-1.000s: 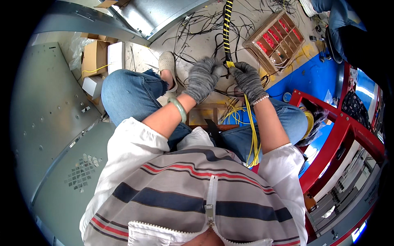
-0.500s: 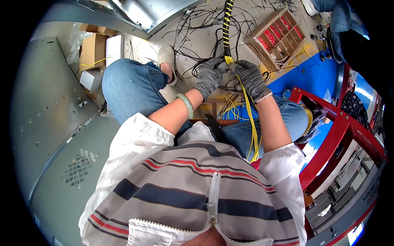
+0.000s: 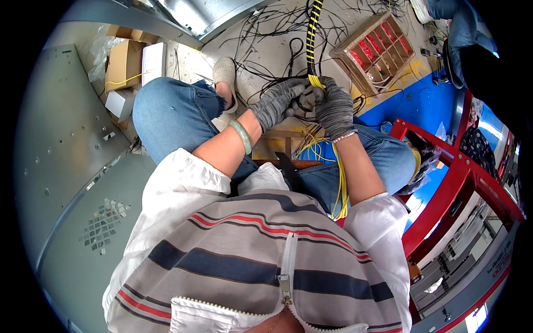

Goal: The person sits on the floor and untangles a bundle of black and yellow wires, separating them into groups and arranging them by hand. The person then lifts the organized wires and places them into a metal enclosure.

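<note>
A bundle of yellow cables [image 3: 315,81], bound in black spiral wrap [image 3: 311,50] along its upper length, runs down to my gloved hands. My right hand [image 3: 335,108] is closed around the bundle just below the wrapped part. Beside it on the left, my left hand [image 3: 277,104] has its fingers bent in toward the bundle; whatever they pinch is hidden. A black loop shows between the two hands. Loose yellow cables [image 3: 341,188] hang below my right wrist and lie across my lap.
Black cables [image 3: 277,41] tangle over the floor ahead. A wooden compartment box [image 3: 377,53] with red pieces sits at the far right. Cardboard boxes [image 3: 123,61] stand left, near a grey metal panel [image 3: 66,122]. A red frame [image 3: 444,166] rises right; another person's leg [image 3: 461,33] is beyond.
My left hand has drawn slightly left and down, away from the bundle. My right hand has turned and shifted a little left, now covering more of the yellow cables.
</note>
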A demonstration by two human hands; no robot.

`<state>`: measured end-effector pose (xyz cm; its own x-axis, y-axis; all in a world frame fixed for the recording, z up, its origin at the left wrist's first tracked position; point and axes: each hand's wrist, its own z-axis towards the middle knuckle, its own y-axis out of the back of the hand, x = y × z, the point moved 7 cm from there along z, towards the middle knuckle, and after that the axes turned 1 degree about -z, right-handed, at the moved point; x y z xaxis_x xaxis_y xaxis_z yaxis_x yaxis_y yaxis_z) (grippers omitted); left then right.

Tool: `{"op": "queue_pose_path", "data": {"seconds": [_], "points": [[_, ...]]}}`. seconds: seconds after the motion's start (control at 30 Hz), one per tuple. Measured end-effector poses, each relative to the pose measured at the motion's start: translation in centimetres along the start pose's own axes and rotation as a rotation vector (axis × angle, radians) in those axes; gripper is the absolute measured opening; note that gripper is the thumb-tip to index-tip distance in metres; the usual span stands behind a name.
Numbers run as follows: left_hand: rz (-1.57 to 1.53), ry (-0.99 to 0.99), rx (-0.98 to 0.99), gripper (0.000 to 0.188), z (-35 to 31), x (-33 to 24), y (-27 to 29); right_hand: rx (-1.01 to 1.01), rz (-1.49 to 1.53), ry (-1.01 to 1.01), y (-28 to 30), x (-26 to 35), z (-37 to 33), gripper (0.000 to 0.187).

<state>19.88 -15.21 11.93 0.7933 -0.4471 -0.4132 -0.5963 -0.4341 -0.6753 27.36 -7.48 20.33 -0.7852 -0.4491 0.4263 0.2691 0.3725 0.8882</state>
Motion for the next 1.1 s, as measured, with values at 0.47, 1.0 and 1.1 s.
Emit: {"op": "queue_pose_path", "data": {"seconds": [0.47, 1.0, 1.1], "points": [[0.148, -0.108, 0.052, 0.03, 1.9, 0.5, 0.3, 0.33, 0.809, -0.459, -3.1, -2.9, -0.6, 0.02], [0.881, -0.573, -0.347, 0.019, 1.4, -1.4, -0.4, 0.269, 0.824, -0.739, -2.2, -1.3, -1.6, 0.028], [0.51, -0.222, -0.293, 0.022, 2.0, -0.2, 0.4, 0.233, 0.799, -0.687, -2.8, -1.9, -1.6, 0.027]]}}
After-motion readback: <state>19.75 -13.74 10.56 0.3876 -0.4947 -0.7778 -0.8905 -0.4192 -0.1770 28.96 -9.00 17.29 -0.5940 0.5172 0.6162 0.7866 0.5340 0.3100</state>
